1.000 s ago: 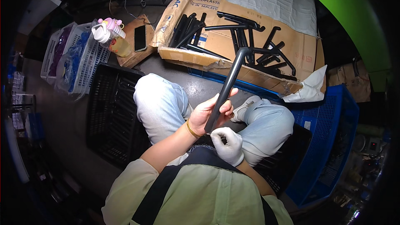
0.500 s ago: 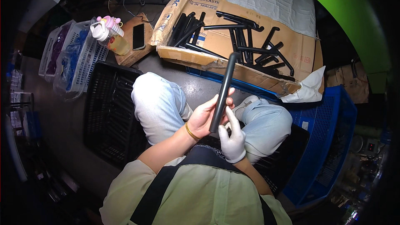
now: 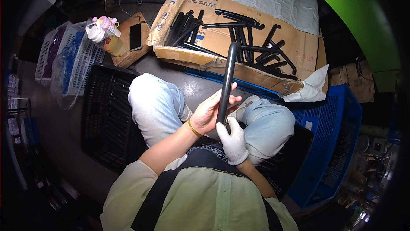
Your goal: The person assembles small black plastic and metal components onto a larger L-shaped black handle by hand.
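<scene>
A long black plastic handle (image 3: 227,79), tube-like and rounded at its far end, stands tilted upward in front of my lap. My bare left hand (image 3: 208,113), with a yellow bangle at the wrist, supports it around the middle; some fingers pass behind it and their tips show on its right side. In a white glove, my right hand (image 3: 233,141) grips the near end, thumb on the front and other fingers partly hidden behind. Beyond it, several similar black handles (image 3: 243,38) with bent ends lie loosely in a flattened open cardboard box (image 3: 192,55).
Black crates (image 3: 92,124) flank my legs, and a blue crate (image 3: 318,158) stands at the right. A phone (image 3: 135,36) rests on a wooden stool (image 3: 128,58) beside drink bottles (image 3: 104,38). White baskets (image 3: 77,79) with plastic bags stand at the far left.
My right hand has shifted left and closed its thumb and fingers on the handle's near end. The handle has turned slightly more upright in my left hand. The whole view has shifted a little.
</scene>
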A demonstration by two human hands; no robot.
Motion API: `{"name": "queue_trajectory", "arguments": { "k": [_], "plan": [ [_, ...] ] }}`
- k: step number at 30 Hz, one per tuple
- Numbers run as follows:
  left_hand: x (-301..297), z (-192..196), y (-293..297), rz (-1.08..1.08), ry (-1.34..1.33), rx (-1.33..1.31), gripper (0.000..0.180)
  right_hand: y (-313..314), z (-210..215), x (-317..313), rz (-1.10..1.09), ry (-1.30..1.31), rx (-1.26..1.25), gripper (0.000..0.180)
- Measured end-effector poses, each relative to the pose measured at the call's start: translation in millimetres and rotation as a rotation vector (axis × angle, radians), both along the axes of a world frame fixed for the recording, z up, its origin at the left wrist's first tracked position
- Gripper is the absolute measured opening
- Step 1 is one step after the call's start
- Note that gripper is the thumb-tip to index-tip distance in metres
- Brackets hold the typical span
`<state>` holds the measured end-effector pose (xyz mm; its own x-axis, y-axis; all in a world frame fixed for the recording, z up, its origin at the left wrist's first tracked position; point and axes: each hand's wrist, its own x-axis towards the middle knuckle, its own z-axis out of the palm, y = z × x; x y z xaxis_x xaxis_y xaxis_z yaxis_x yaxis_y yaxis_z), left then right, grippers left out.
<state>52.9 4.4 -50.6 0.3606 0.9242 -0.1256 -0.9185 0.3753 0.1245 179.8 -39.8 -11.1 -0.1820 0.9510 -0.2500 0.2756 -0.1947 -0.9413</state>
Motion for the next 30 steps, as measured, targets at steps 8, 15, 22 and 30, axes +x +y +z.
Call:
{"name": "queue_trajectory", "arguments": {
  "k": [8,15,22,30],
  "plan": [
    [-7,16,36,-0.022,0.561,0.108,0.051,3,-2,17,-0.145,-0.293,0.149,0.027],
    [0,11,47,-0.131,0.571,0.170,0.047,2,8,25,-0.240,-0.256,0.185,0.024],
    [4,5,47,-0.155,0.580,0.145,0.046,1,8,26,-0.256,-0.211,0.138,0.021],
    [4,0,43,-0.157,0.578,0.132,0.048,-1,6,26,-0.260,-0.115,0.101,0.019]
  ]
}}
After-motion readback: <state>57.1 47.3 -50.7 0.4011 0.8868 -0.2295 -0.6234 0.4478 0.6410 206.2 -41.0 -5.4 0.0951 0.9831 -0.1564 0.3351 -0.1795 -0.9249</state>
